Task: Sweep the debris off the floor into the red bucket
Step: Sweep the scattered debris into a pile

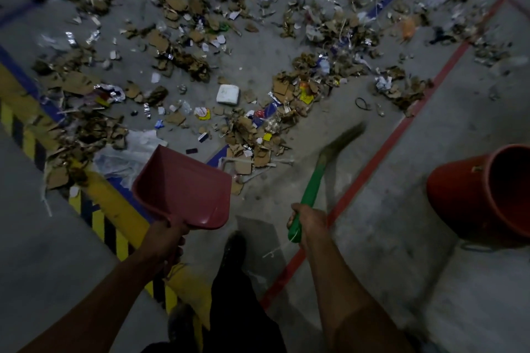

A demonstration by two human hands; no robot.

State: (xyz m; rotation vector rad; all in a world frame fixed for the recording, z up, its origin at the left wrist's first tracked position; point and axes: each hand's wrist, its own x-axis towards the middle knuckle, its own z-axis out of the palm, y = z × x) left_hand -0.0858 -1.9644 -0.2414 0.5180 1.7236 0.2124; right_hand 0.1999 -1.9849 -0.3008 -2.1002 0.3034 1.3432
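Grey concrete floor fills the view from above, dim and strewn with debris: torn cardboard, foil scraps, paper and a white foam block. The litter spreads from 9 o'clock across the centre to 2 o'clock.

Both bare forearms reach in from 6 o'clock. The left hand sits just left of centre, low in the frame, wrist straight, fingers curled round the handle of a dull red dustpan. The pan is raised and tilted, its open mouth facing up and away toward 11 o'clock, with nothing visible inside.

The right hand is just right of centre, fingers wrapped tight round the green handle of a broom. The handle slants up toward 1 o'clock, and the bristles, blurred, meet the floor at the near edge of the debris pile.

A red bucket lies tipped on its side at 3 o'clock, well apart from the litter, with its mouth facing right. A red floor line runs diagonally between broom and bucket. Yellow and black hazard striping crosses at 8 o'clock. A dark trouser leg and shoe show between the arms.
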